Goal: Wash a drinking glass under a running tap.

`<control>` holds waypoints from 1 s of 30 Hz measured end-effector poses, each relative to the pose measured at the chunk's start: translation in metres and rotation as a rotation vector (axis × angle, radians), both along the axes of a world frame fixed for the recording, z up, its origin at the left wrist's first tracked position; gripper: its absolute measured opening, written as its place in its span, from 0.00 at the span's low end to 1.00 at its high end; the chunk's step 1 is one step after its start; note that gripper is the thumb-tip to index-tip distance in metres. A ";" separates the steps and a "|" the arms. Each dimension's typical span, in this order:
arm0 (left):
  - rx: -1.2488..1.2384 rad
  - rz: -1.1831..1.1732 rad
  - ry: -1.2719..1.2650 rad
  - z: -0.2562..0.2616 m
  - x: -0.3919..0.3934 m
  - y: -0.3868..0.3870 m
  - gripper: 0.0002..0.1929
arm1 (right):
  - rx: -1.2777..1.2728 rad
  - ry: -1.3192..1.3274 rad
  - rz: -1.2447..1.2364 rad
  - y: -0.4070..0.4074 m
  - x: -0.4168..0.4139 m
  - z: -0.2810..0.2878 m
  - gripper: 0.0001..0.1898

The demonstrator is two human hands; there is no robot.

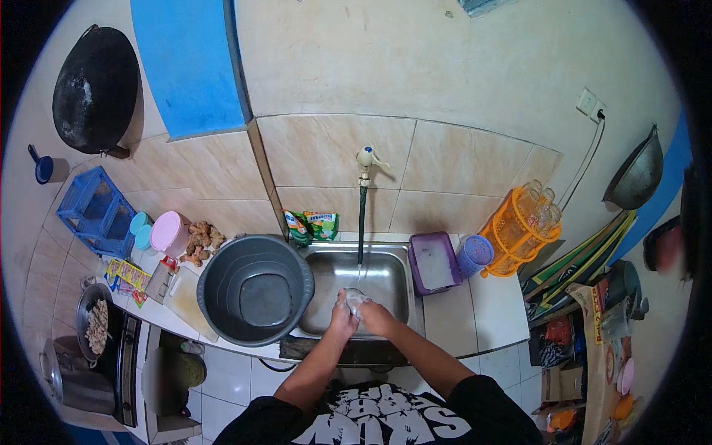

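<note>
Over the stainless steel sink (pixel 389 283), my left hand (pixel 344 319) and my right hand (pixel 376 318) come together around a small whitish object (pixel 354 299). Fingers hide much of it, so its exact kind is unclear. A thin stream of water (pixel 360 272) falls onto it from a dark green hose (pixel 362 222) fitted to the wall tap (pixel 365 162). Left of my hands, a large grey plastic basin (pixel 267 300) overlaps the sink's edge. To the right stands a purple tub (pixel 436 264) with a whitish content.
An orange rack (pixel 500 233) of glass jars and a blue-purple basket (pixel 475 255) stand right. Detergent pouches (pixel 321 225) lean behind the sink. Ginger roots (pixel 201 239), a pink container (pixel 169 232) and a cutting board (pixel 188 297) lie left, near a stove pan (pixel 95 325).
</note>
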State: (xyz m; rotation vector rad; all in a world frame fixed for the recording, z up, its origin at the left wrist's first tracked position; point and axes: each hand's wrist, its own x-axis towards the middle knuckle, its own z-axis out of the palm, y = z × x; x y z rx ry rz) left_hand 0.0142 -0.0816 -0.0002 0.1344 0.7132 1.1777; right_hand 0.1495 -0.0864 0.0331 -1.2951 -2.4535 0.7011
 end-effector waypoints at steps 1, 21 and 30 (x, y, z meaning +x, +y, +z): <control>-0.020 0.013 -0.011 0.004 0.004 0.001 0.26 | -0.013 0.086 -0.055 -0.002 -0.002 -0.005 0.08; -0.104 0.109 -0.074 -0.005 -0.008 0.010 0.27 | -0.169 0.391 -0.050 -0.021 0.031 0.035 0.22; -0.228 0.093 0.062 -0.005 -0.014 0.015 0.20 | 0.287 0.095 -0.669 0.011 0.117 0.071 0.22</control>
